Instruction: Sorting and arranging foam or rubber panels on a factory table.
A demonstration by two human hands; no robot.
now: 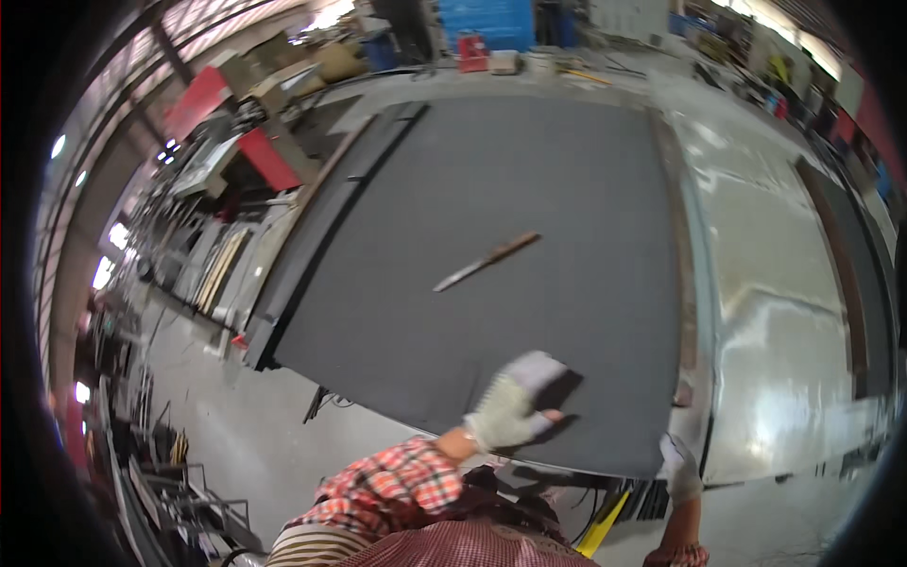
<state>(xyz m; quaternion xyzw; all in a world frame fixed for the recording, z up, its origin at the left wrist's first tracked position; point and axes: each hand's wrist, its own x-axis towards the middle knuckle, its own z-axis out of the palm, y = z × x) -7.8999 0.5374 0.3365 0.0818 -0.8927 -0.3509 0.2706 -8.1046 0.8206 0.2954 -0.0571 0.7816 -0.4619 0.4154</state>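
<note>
A large dark grey sheet (529, 189) spreads over the work table in front of me. On its middle lies a knife (487, 263), its pale blade pointing to the near left and its brown handle to the far right. My left hand (515, 402), in a light glove with a bare thumb tip, reaches over the near part of the sheet. Its fingers are stretched out, slightly blurred, and a shadow falls beside them. Against the near right corner of the sheet sits my gloved right hand (681, 470); how its fingers bend there is unclear.
A black bar (335, 231) runs along the sheet's left side, and a brown strip (682, 255) along its right. Further right is a shiny metal surface (765, 331). Metal racks and stock (213, 265) stand left; a red container (472, 54) stands beyond the far edge.
</note>
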